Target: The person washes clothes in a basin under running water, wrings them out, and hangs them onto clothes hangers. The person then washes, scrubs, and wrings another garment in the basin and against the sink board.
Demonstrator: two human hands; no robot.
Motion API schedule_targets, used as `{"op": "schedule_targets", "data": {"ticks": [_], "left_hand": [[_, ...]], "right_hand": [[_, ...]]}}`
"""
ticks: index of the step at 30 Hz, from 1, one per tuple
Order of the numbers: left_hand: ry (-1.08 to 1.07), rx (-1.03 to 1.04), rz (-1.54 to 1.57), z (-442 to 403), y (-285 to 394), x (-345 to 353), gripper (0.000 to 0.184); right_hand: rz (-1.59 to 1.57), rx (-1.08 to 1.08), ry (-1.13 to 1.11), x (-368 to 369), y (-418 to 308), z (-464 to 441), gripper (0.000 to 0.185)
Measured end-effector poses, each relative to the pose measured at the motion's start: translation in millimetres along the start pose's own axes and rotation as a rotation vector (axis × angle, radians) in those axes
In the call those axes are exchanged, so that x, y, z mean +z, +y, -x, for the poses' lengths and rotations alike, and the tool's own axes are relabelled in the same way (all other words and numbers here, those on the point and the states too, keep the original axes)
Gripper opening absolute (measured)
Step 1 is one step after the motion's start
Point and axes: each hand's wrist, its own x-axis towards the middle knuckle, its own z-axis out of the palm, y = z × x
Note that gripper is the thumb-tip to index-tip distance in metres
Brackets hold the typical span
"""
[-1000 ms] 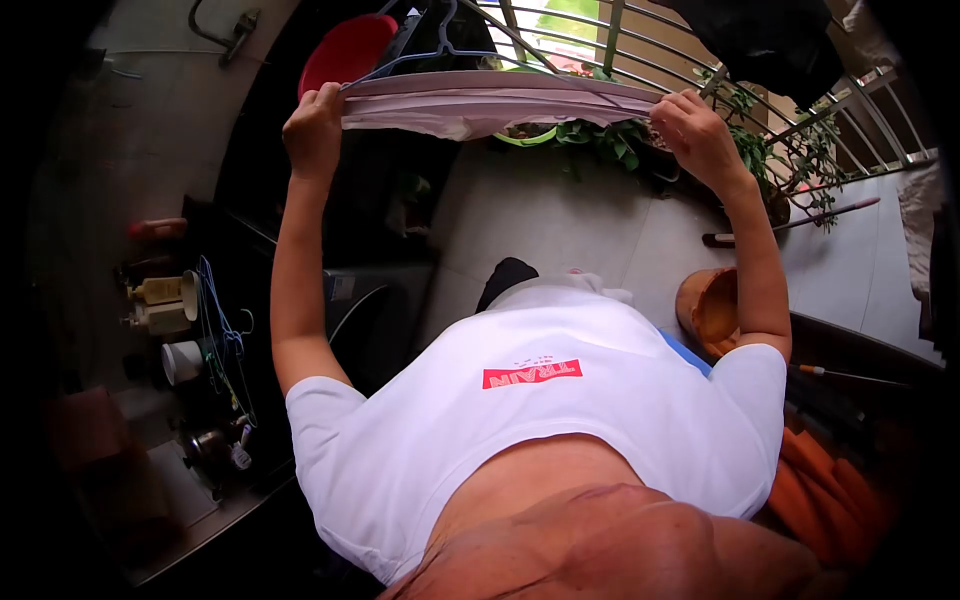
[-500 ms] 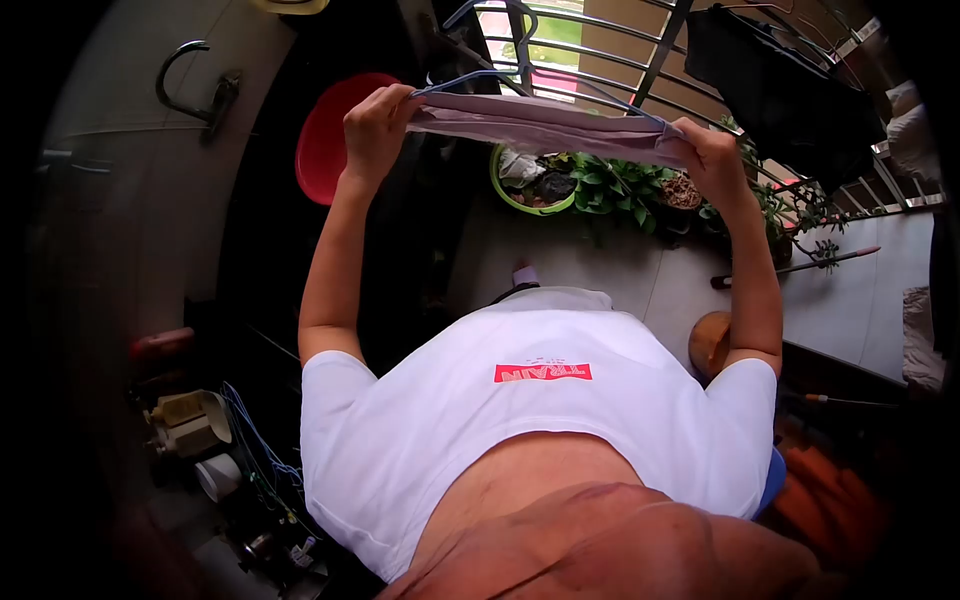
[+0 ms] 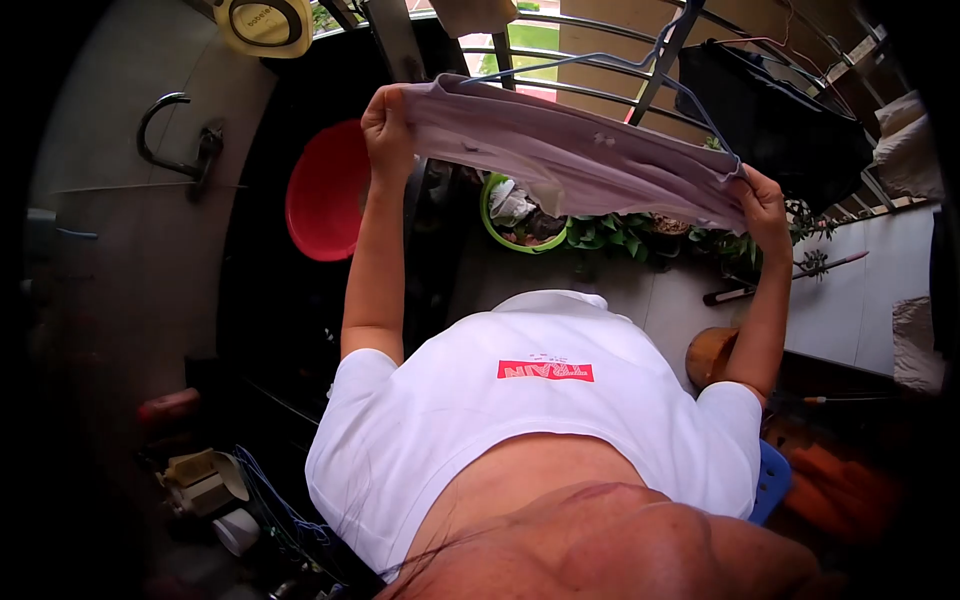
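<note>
A pale purple garment (image 3: 590, 150) is stretched out in front of me at arm's length, its right end lower than its left. A thin blue clothes hanger (image 3: 590, 62) rises behind its upper edge, and the hanger's left end goes in at the garment's top. My left hand (image 3: 388, 130) is closed around the garment's upper left corner. At the other end, my right hand (image 3: 765, 208) pinches the garment's right corner close to the hanger's right end. Whether those fingers also grip the hanger is hidden.
Metal window bars (image 3: 570, 22) stand ahead, with a black garment (image 3: 765, 120) hanging at the right. Below are a green-rimmed tub (image 3: 525, 248) and leafy plants (image 3: 610, 234). A red basin (image 3: 322, 195) and a curved tap (image 3: 150, 130) are at the left.
The garment has swung right and its right end has dropped, showing more cloth. The hanger's hook has moved right. My left hand, earlier at the hanger's left end, now holds cloth beyond it.
</note>
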Motion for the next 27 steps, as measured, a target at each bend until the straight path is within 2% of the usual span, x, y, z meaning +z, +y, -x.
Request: {"op": "schedule_targets", "data": {"ticks": [2, 3, 4, 6, 8, 9, 10, 12, 14, 16, 17, 18, 20, 21, 22, 25, 26, 27], "left_hand": [[-0.067, -0.322, 0.193, -9.4, 0.8, -6.3, 0.030], [-0.071, -0.452, 0.181, -11.8, -2.4, -3.8, 0.029], [-0.237, -0.509, 0.240, -14.6, -27.8, -18.0, 0.026], [-0.052, -0.591, 0.377, -1.2, -26.7, 13.4, 0.034], [-0.137, -0.508, 0.621, 12.8, -43.9, 29.0, 0.051], [-0.249, -0.488, 0.928, 15.3, -36.6, 50.7, 0.070], [-0.185, -0.652, 1.034, 30.5, -39.2, 60.0, 0.085], [-0.264, -0.695, 1.104, 61.0, -73.2, 78.8, 0.086], [-0.121, -0.859, 0.908, 92.6, -56.2, 123.2, 0.070], [-0.265, -0.857, 0.340, 117.9, -66.3, 144.1, 0.051], [-0.246, -0.903, 0.400, 125.7, -81.2, 145.8, 0.046], [-0.218, -0.951, 0.458, 131.6, -95.6, 145.7, 0.043], [-0.366, -1.210, 0.094, 124.1, -108.0, 127.3, 0.053], [-0.365, -1.112, -0.170, 125.1, -107.0, 130.8, 0.054], [-0.392, -1.041, -0.252, 124.2, -106.7, 132.7, 0.055], [-0.550, -0.956, -0.101, 101.3, -87.9, 164.5, 0.039], [-0.552, -0.955, -0.100, 95.6, -82.8, 176.6, 0.039], [-0.660, -0.873, -0.076, 92.5, -78.8, 189.4, 0.036]], "right_hand": [[-0.011, -0.003, -0.012, -7.5, 7.7, 0.5, 0.022], [0.026, -0.054, -0.046, -8.5, 6.2, 0.4, 0.023], [0.064, -0.103, -0.077, -8.5, 5.6, 0.3, 0.023], [0.100, -0.149, -0.047, -2.7, 6.9, -7.7, 0.023], [-0.092, -0.066, 0.045, 3.8, 11.0, -12.7, 0.023], [-0.145, -0.068, 0.071, 7.1, 10.5, -13.4, 0.025], [-0.143, -0.071, 0.089, 10.2, 9.9, -14.6, 0.025], [-0.260, -0.072, 0.149, 15.9, 8.5, -13.2, 0.022], [-0.219, -0.090, 0.194, 18.8, 6.1, -11.6, 0.021], [0.051, -0.122, 0.364, 18.7, 5.6, -6.8, 0.019], [0.065, -0.122, 0.410, 11.3, 6.1, -0.9, 0.019], [0.193, -0.039, 0.444, 4.1, 6.4, 4.7, 0.019], [0.318, 0.042, 0.501, -6.2, 5.3, 15.1, 0.019], [0.355, 0.046, 0.506, -9.4, 4.1, 23.7, 0.018], [0.394, 0.049, 0.504, -12.4, 3.4, 31.4, 0.017], [0.519, 0.084, 0.551, -23.8, 1.9, 48.2, 0.016], [0.578, 0.085, 0.566, -27.5, -1.9, 50.6, 0.016], [0.563, 0.113, 0.575, -35.1, -17.8, 50.5, 0.016]]}}
